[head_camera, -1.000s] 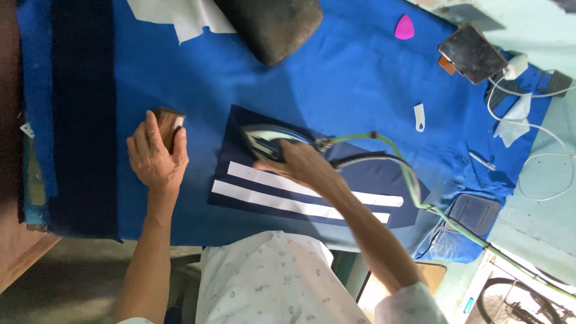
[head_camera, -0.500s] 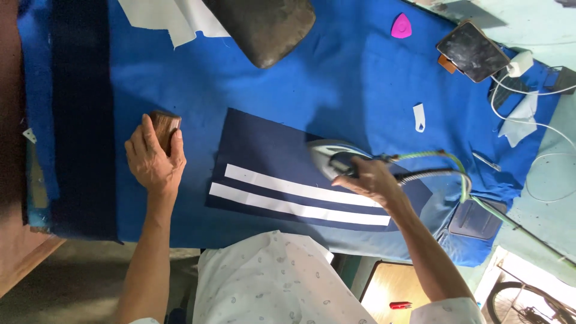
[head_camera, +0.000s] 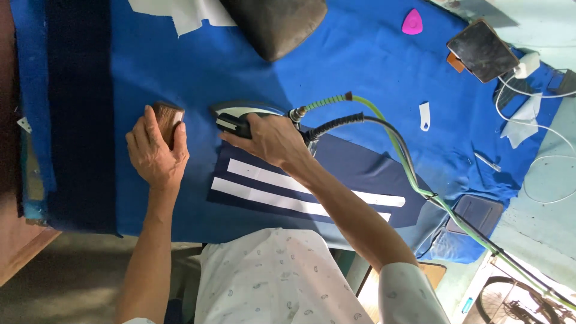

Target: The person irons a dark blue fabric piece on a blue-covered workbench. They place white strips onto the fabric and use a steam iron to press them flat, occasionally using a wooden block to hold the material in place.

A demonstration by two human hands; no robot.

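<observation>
The steam iron (head_camera: 243, 117) is gripped by the right hand (head_camera: 270, 139), fingers closed round its handle, at the left end of the navy fabric piece (head_camera: 312, 183) with 2 white stripes. The piece's long axis runs rightward, away from the iron. A small wooden block (head_camera: 167, 117) is covered by the left hand (head_camera: 155, 150); whether it is clasped cannot be told. The soleplate is hidden.

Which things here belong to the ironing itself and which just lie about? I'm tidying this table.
In use: iron in right hand; navy piece with white stripes; brown block under left hand; hoses.

Lying about: pink triangle, phone, charger, white tag.
</observation>
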